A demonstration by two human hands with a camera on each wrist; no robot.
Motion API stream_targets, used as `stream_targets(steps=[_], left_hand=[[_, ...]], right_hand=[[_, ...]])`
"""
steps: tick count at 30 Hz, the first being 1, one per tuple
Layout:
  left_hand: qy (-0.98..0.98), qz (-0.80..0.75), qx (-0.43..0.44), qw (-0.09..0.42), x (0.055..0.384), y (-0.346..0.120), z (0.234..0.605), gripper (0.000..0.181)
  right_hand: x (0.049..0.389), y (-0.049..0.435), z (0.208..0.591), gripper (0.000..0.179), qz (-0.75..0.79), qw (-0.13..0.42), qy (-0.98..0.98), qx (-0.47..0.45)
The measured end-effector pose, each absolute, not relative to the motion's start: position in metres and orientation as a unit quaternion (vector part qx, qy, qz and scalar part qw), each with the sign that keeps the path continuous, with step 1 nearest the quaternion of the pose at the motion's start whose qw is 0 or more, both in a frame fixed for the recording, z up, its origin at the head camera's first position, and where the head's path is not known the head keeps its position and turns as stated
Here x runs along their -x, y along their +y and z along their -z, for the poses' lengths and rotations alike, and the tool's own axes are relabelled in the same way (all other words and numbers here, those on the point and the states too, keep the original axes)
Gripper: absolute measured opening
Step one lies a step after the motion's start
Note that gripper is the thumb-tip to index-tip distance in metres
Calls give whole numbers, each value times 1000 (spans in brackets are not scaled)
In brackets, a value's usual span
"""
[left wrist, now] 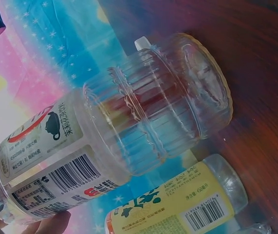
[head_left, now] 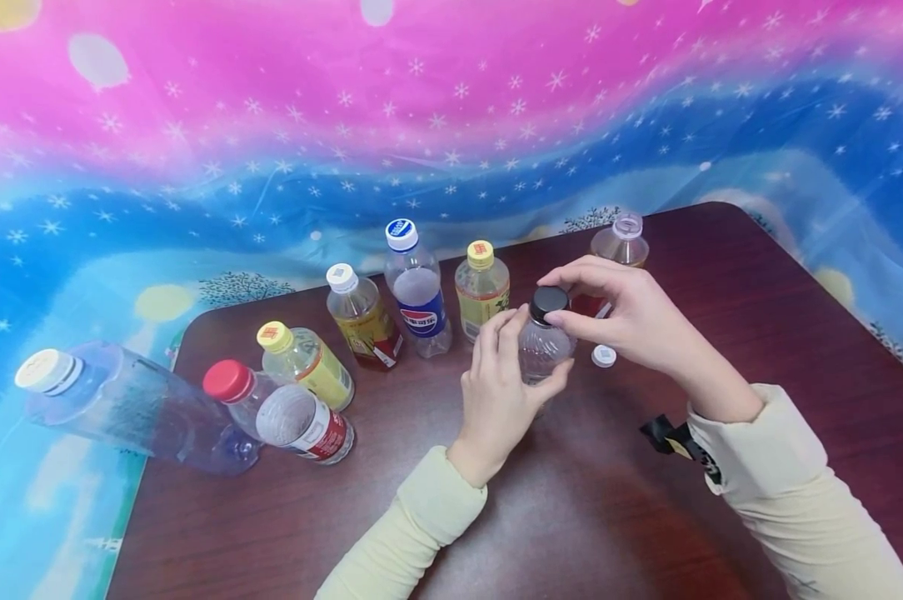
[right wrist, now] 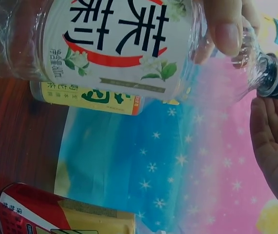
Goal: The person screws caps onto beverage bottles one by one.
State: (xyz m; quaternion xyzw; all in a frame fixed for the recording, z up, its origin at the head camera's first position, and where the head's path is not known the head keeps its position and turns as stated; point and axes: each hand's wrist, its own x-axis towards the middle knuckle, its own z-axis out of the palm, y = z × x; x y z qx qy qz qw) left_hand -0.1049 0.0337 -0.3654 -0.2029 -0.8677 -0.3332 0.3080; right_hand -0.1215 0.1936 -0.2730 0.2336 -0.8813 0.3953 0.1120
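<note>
A clear tea bottle with a black cap stands upright between my hands. My left hand grips it round its upper part. With thumb and fingers my right hand pinches the black cap, which sits on the bottle's neck. The right wrist view shows the bottle's white label with large dark characters and a red curve. Its transparent ribbed base is in the left wrist view. Behind the right hand stands an uncapped bottle, partly hidden. A loose white cap lies on the table near it.
Left of my hands stand capped bottles: a Pepsi bottle, yellow-capped bottles, a white-capped bottle, a red-capped bottle and a large bottle. A patterned cloth hangs behind the dark table.
</note>
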Motion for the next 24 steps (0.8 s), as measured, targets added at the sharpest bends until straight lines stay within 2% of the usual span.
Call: stream_targets(steps=[4,10,16,20,24], left_hand=[[-870,341,196,297,105,35,364,73],[-879,345,173,280,103,36,363,71],[-877,330,177,300,106,36,362,70],[-874,328,177,311,114,38,358,70],[-875,327,178,310,125,44,350,69]], right_hand=[[121,192,274,32,-398,125,-880,-229],[119,192,274,32,-402,110,-885,-207],[117,198,276,36,-419,89,-883,-193],[117,210,281,32,-456,73,-877,-135],[122,228,299,28,-410,86,-906,-56]])
